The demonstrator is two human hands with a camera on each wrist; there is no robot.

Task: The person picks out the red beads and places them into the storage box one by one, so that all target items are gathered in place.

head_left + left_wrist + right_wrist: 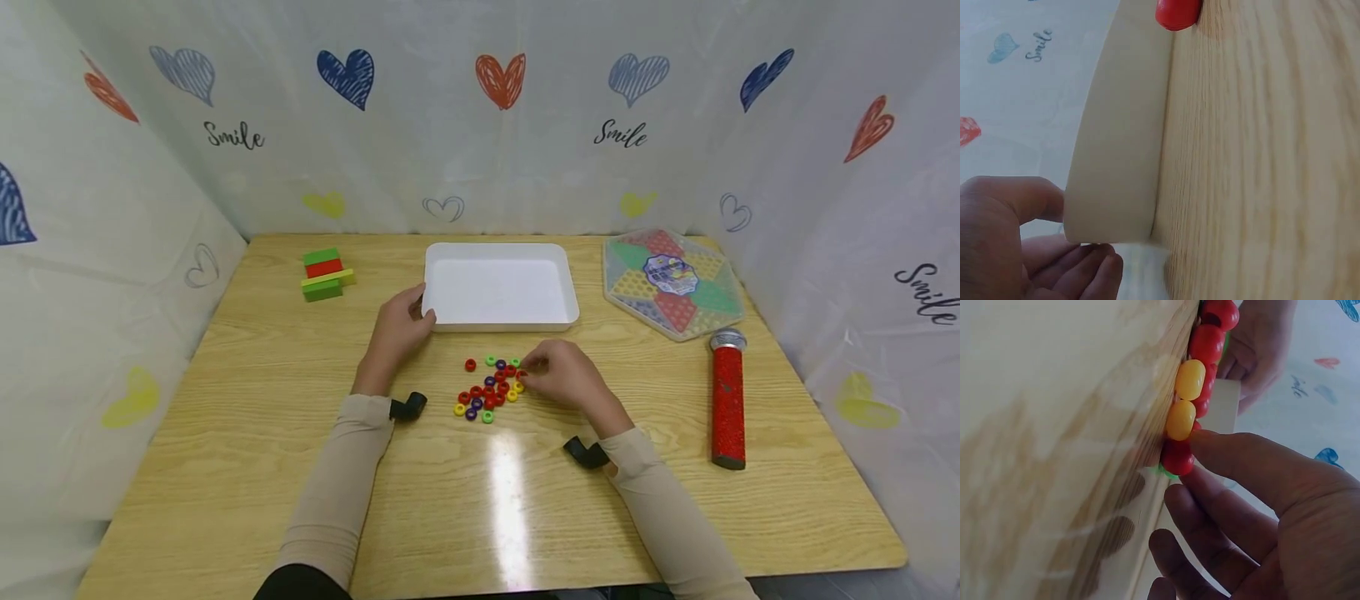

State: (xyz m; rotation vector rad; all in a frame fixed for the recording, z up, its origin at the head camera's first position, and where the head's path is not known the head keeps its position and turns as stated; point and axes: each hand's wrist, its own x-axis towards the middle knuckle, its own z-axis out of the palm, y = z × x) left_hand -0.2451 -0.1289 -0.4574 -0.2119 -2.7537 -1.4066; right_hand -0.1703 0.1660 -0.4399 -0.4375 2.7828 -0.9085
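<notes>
A white rectangular tray (507, 327) sits toward the back of the table. My left hand (399, 335) holds its front left corner, thumb on one side and fingers curled at the other. In the left wrist view the tray's wall (1119, 137) stands between thumb and fingers. In front of the tray lies a loose group of ring-shaped beads in red, yellow, green and purple, among them a yellow bead (460, 410). At the group's right edge my right hand (566, 377) pinches a red bead (1177, 457) between thumb and index finger, beside two yellow beads (1181, 420).
Green, red and yellow blocks (323, 268) lie at the back left. A hexagonal game board box (671, 283) is at the back right. A red glittery cylinder (727, 404) with a silver end lies at the right. A patterned curtain (480, 150) surrounds the table.
</notes>
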